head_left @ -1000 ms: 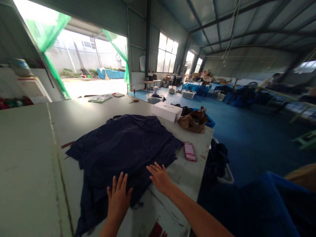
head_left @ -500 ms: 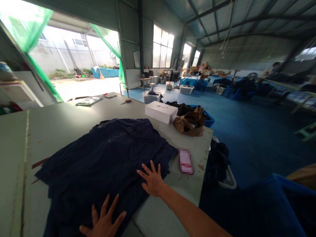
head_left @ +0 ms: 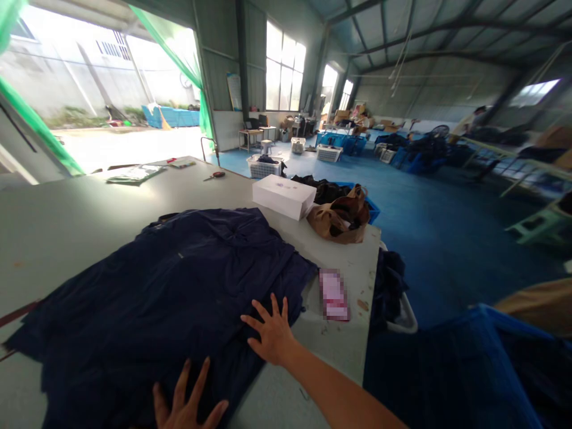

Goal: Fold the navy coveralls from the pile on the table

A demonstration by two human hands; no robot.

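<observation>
A dark navy garment lies spread over the pale table, with creases and folded layers on its far and right parts. My right hand rests palm down on the garment's right side, its fingers spread. Lower in the view, my left hand lies on the near part of the same cloth with fingers apart; its wrist is cut off by the bottom edge. Neither hand grips the fabric. Just right of the garment is a pinkish, blurred-out flat object.
Along the table's far side are a white box, a brown bag, scissors and a flat plastic packet. A blue bin stands on the floor at right. Another person is far off at the back right.
The view has turned slightly right, so the table and garment sit further left. Both hands stay spread on the cloth; the left hand sits slightly lower in view.
</observation>
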